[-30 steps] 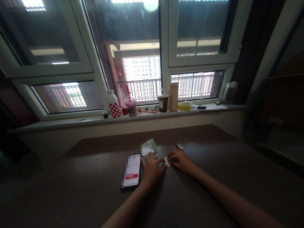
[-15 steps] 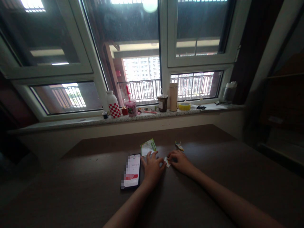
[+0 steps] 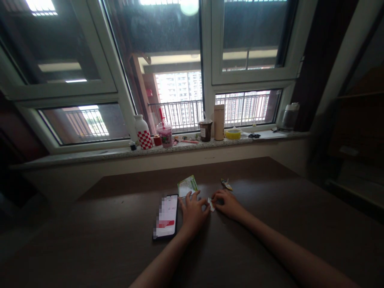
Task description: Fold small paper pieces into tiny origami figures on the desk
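Observation:
Between my hands, just above the brown table, is a small white piece that looks like paper. My left hand pinches its left side with thumb and forefinger, the other fingers spread forward. On the opposite side my right hand grips it with bent fingertips. Left of my left hand lies a phone with a lit screen. Beyond the fingers sits a flat green-and-white packet. A small, crumpled, colourful scrap rests past my right hand; its kind is unclear.
The table ends at a wall under a window sill. Along the sill stand a checkered white bottle, a pink cup with a straw, a dark drink cup, a tan flask and a yellow tape roll.
The white piece has turned slightly between my fingertips and looks a little narrower. Both hands stay almost in the same place.

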Available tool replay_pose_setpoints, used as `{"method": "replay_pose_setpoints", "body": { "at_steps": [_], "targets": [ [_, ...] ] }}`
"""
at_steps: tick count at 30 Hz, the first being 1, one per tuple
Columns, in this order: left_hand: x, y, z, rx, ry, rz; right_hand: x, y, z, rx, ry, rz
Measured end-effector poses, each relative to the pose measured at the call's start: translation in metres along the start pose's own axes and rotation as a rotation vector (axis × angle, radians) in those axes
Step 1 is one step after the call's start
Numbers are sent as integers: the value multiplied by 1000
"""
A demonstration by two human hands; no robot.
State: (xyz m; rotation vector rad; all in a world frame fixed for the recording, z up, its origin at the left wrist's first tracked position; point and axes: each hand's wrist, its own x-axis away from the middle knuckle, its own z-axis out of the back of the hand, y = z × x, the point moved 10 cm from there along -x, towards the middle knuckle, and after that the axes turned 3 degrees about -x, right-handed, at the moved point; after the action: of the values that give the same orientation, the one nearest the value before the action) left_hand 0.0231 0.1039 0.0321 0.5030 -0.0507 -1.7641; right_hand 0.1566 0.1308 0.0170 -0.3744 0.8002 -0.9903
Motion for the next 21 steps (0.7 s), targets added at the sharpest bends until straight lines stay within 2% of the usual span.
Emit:
{"method": "replay_pose_setpoints", "body": {
  "at_steps": [11,21],
  "targets": [
    [-15,1,-2,3,-61,30,-1,7,-1,-71,-3,-43],
    [-16,0,-2,63,-120,112,-4,21,-5,-201,-27,-25]
  ]
}}
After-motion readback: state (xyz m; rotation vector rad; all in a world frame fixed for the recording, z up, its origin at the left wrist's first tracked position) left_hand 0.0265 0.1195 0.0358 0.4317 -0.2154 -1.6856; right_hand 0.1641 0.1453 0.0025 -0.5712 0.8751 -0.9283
